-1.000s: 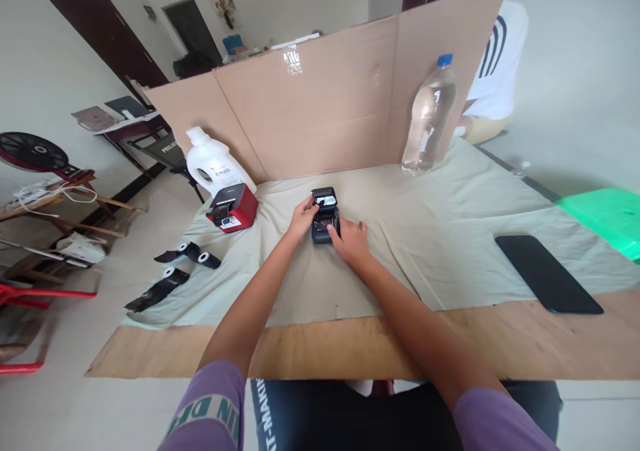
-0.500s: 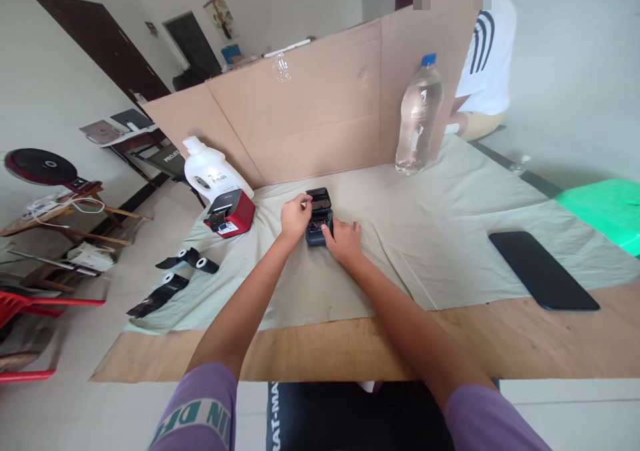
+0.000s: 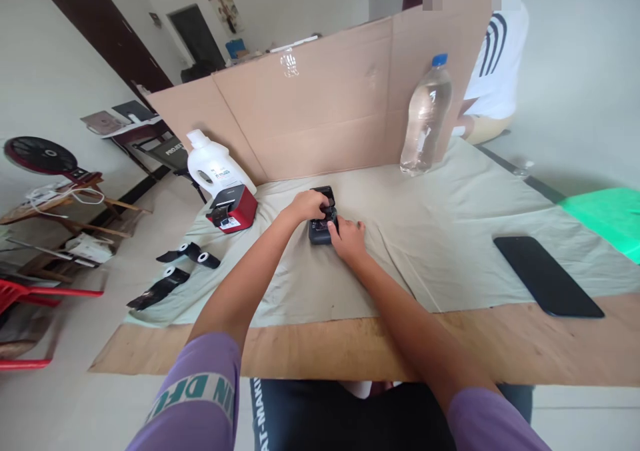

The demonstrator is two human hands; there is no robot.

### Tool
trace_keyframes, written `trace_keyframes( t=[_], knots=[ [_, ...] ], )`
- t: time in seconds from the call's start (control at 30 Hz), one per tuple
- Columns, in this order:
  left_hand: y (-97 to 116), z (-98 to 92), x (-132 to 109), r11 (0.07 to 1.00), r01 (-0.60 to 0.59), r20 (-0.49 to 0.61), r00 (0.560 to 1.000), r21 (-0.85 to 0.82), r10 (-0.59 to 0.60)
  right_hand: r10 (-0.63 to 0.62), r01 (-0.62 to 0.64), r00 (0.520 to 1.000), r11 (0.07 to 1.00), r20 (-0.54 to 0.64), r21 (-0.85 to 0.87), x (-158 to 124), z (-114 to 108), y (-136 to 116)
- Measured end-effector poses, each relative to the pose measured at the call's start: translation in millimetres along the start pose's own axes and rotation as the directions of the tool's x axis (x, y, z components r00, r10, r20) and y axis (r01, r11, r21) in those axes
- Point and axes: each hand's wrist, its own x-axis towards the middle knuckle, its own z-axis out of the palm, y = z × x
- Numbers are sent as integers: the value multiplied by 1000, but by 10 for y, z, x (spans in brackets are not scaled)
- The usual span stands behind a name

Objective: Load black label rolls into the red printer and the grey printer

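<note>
A small dark portable printer with its lid flipped up lies on the cloth in front of me. My left hand reaches over it from the left, fingers bent down at the opening below the lid. What those fingertips pinch, if anything, is hidden. Along the printer's right side rests my right hand, its thumb on the near edge and its other fingers around the side, steadying it. To the left stands a red and black label printer. Black paper rolls with white cores lie nearer, some partly unrolled.
A white jug stands behind the label printer. Tall cardboard closes off the back, with a water bottle before it. A phone lies at the right. Beyond the cardboard sits a person in a white shirt.
My left hand has moved right, from the lid's left edge to over the printer's opening. My right hand keeps its place on the printer's side. The whole view has shifted slightly.
</note>
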Motion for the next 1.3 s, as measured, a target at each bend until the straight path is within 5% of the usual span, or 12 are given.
trace_keyframes(
  t=[0.07, 0.13, 0.23, 0.3, 0.37, 0.43, 0.5, 0.67, 0.93, 1.0, 1.13, 1.3],
  knots=[
    [-124, -71, -227, 994, 22, -196, 980, -110, -44, 15, -14, 1000, 999, -13, 41, 26, 9, 32],
    [-337, -88, -558, 962, 121, -386, 898, -243, -211, 41, -38, 999, 992, -26, 117, 58, 19, 72],
    [-749, 49, -1166, 842, 385, -542, 645, -378, -538, 70, -59, 996, 976, -46, 209, 100, 40, 122],
    [-1009, 233, -1563, 709, 542, -547, 459, -451, -700, 75, -58, 995, 973, -69, 223, 117, 56, 143],
    [-1201, 437, -1887, 585, 642, -506, 334, -495, -795, 73, -51, 993, 972, -87, 230, 128, 71, 157],
    [-1303, 612, -2098, 521, 686, -465, 291, -508, -836, 64, -39, 993, 969, -97, 245, 133, 82, 166],
    [-1322, 725, -2194, 513, 692, -448, 297, -508, -843, 55, -28, 994, 965, -99, 261, 135, 87, 174],
    [-1195, 740, -2229, 527, 660, -469, 287, -535, -835, 81, -49, 991, 959, -104, 281, 128, 77, 179],
    [-1429, 425, -2795, 343, 661, -484, -33, -667, -875, 107, -72, 989, 951, -102, 300, 157, 84, 203],
    [-1510, 385, -2859, 306, 717, -435, 4, -626, -900, 100, -64, 989, 954, -109, 294, 172, 102, 220],
    [-1582, 420, -2776, 406, 825, -445, 215, -394, -869, 104, -63, 987, 952, -123, 298, 185, 118, 231],
    [-1576, 469, -2718, 443, 815, -476, 242, -374, -845, 108, -69, 987, 951, -115, 302, 159, 81, 201]
  ],
)
